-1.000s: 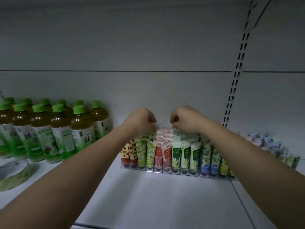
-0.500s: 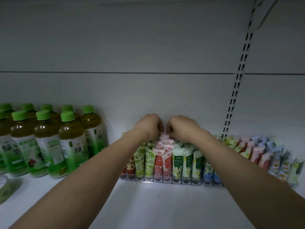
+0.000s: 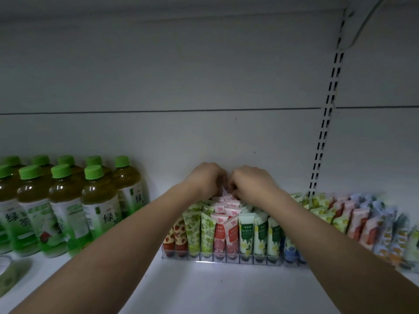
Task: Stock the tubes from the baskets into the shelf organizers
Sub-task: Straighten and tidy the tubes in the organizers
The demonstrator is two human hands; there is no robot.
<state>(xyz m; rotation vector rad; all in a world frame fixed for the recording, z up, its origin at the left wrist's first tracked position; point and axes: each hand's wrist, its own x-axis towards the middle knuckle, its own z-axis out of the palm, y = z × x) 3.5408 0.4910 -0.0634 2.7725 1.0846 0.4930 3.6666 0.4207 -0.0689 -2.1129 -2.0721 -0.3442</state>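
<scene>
The left hand (image 3: pixel 205 177) and right hand (image 3: pixel 250 180), apart a second ago, closed together until their knuckles nearly touched, fingers curled down onto the pink tubes (image 3: pixel 223 200) at the organizer's (image 3: pixel 221 260) back, toward twelve o'clock of the front row.

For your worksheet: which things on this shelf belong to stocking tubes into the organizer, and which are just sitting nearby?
Part of the job: left hand; right hand; pink tubes; clear organizer.

Just nearby: green tea bottles; tape roll; second tube rack.
</scene>
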